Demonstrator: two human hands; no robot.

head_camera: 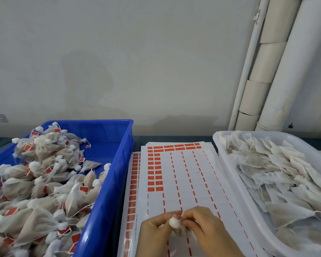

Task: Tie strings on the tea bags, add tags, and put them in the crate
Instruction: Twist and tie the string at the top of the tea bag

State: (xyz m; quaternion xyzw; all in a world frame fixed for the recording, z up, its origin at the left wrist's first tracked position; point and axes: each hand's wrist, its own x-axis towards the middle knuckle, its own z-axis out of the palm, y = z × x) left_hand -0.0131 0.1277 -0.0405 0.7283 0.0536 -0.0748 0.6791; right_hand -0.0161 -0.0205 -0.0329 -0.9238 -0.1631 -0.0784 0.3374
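**Two hands pinched one tea bag [175, 223] over the tag sheets**

Both hands met at the near edge of the table [174, 138], low in the head view and just above the stack of tag sheets [185, 175]. The tea bag sat between them. Its bunched white neck was turned up toward the camera, and its body ran down and toward the person, mostly hidden under the fingers. That put its long axis roughly near-to-far, though the far end of the bag could not be made out.

The left hand [153, 231] curled round the bag from the left, thumb and forefinger closed on the gathered neck. The right hand [207, 229] came in from the right with bent fingers, its fingertips [183, 218] pinching the same neck, so the two hands touched across the bag. Whether a string ran between the fingers was too small to tell.

Left of the sheets stood the blue crate [111, 175], heaped on its left side with tied tea bags [44, 184] bearing small red tags. The top sheet held red tags only along its far edge and in two short columns at the left. Right of the sheets, a white tray [228, 169] held flat untied tea bags [278, 175] with loose strings. White pipes [278, 71] ran up the wall behind the tray.
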